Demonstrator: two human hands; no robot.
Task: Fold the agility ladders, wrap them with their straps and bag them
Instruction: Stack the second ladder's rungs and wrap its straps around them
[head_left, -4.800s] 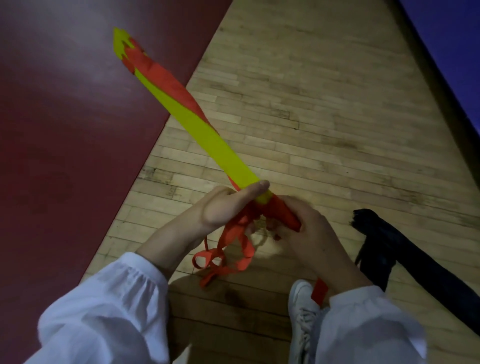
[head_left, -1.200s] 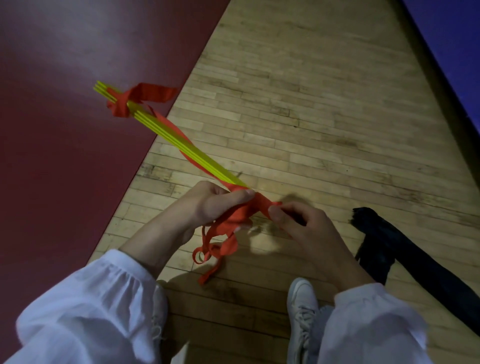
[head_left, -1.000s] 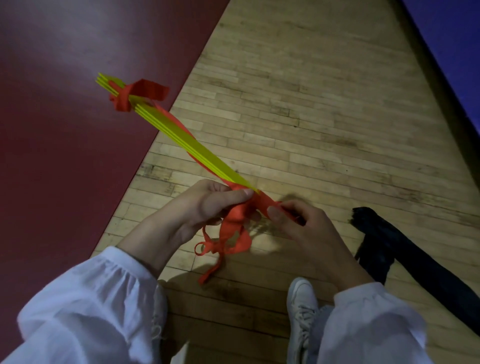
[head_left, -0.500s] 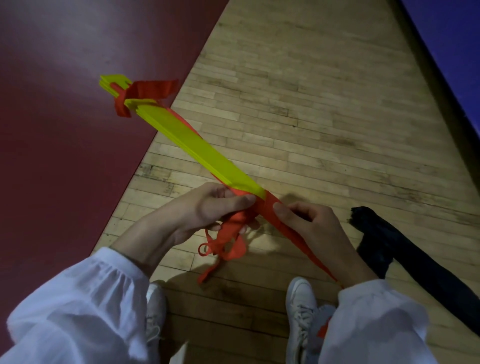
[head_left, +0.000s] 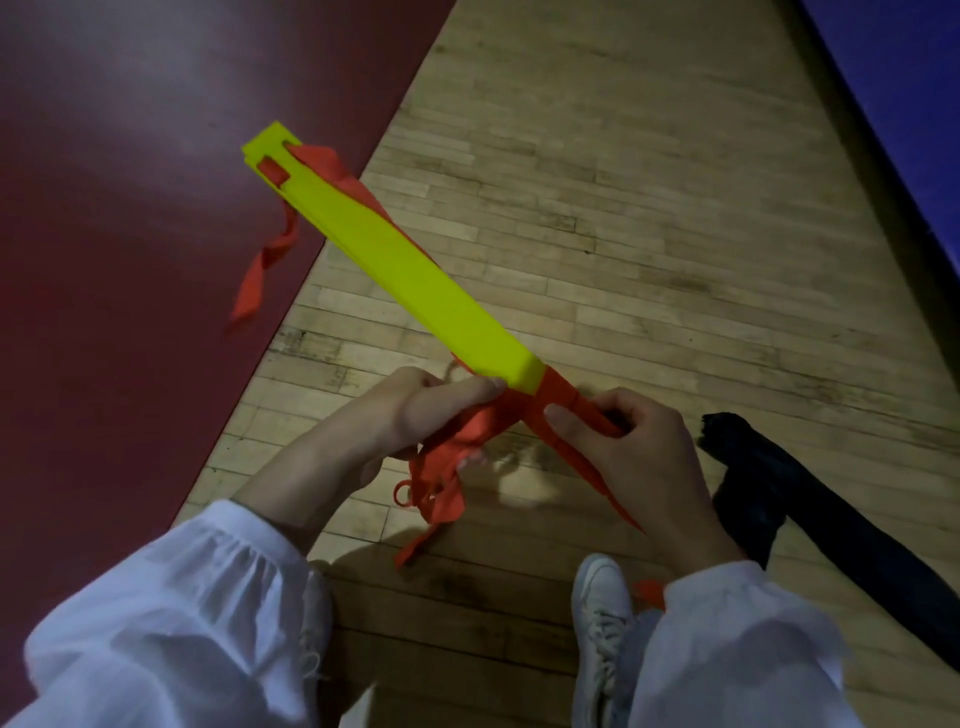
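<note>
A stack of flat yellow ladder rungs slants from upper left down to my hands, its broad face turned up. Orange strap is wound around the near end of the stack. My left hand pinches the rungs' near end together with a bunch of loose orange strap that dangles below. My right hand grips the wrapped end and a strap tail running under the wrist. Another orange strap end hangs off the far end. A dark bag lies on the floor to the right.
I stand on a wooden plank floor. A dark red painted floor area fills the left side and a blue surface borders the far right. My white shoe is under the hands.
The rung stack has rolled from edge-on to flat face up. The strap at the far end came loose and now hangs down. More strap lies around the near end.
</note>
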